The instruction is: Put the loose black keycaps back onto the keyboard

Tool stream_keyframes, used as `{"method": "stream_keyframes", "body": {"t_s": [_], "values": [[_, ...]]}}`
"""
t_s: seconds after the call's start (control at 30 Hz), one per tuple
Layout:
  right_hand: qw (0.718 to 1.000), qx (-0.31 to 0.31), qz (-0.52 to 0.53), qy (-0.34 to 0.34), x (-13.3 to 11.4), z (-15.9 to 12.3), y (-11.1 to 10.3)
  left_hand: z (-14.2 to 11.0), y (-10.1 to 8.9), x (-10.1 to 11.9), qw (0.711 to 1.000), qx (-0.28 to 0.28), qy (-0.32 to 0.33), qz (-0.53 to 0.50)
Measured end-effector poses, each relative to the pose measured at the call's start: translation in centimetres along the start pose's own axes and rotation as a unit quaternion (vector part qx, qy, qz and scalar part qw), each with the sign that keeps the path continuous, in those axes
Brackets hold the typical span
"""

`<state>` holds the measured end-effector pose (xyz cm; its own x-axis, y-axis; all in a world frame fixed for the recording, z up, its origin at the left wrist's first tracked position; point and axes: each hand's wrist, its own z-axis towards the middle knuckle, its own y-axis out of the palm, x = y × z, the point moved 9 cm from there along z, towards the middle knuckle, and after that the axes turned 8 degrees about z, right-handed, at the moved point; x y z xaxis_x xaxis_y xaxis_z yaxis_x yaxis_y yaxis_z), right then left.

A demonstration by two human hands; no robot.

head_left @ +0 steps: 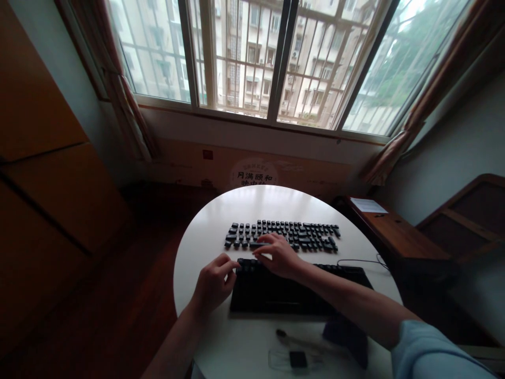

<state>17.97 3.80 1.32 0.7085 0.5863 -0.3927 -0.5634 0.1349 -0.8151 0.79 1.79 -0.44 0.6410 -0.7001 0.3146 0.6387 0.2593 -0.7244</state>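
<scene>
Right hand [278,256] is out over the white round table [205,231], fingers curled loosely, fingertips [260,247] down at the near edge of the loose keycaps [282,235]. Whether it has one pinched, I can't tell from here; it's too dark and small. Those keycaps are laid out in rows on the bare tabletop, in keyboard order, just beyond the black keyboard body [276,289].

Left hand [213,284] sits at the keyboard body's left end, half closed, forefinger and thumb pointing in toward its top left corner and touching or nearly touching it. Nothing visibly held.

The keyboard body lies flat and looks mostly stripped, a dark tray with a few caps seated along its top row; I can't make out more inside it. A thin cable [361,261] runs off its right side.

Nearer the table edge lies a clear flat pouch [284,360] with a small dark square thing [298,359] in it, and a dark object [347,339] beside that.
</scene>
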Motion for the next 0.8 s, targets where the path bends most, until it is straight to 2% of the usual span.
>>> {"method": "stream_keyframes", "body": {"t_s": [0.07,0.17,0.27,0.43,0.57,0.7,0.8], "values": [[0.998,0.031,-0.014,0.059,3.9,2.7,-1.4,0.0,0.1,0.0,1.0,-0.005,0.007,-0.003],[0.985,0.002,-0.059,0.162,9.7,6.5,-1.7,0.0,0.1,0.0,1.0,-0.003,0.01,0.003],[0.978,-0.026,-0.074,0.192,12.4,8.8,-1.0,0.1,-0.1,0.3,1.0,0.003,0.018,0.02],[0.971,-0.062,-0.083,0.215,13.8,9.4,1.1,0.1,0.5,2.0,0.994,-0.019,0.095,0.058],[0.97,-0.069,-0.074,0.222,14.0,9.3,1.9,-0.2,1.3,2.8,0.989,-0.039,0.117,0.078],[0.973,-0.059,-0.055,0.218,13.6,9.6,1.9,-0.5,1.8,4.2,0.986,-0.05,0.134,0.089],[0.978,-0.033,-0.039,0.204,12.5,10.0,0.8,-0.5,2.2,5.1,0.985,-0.075,0.143,0.067]]}}
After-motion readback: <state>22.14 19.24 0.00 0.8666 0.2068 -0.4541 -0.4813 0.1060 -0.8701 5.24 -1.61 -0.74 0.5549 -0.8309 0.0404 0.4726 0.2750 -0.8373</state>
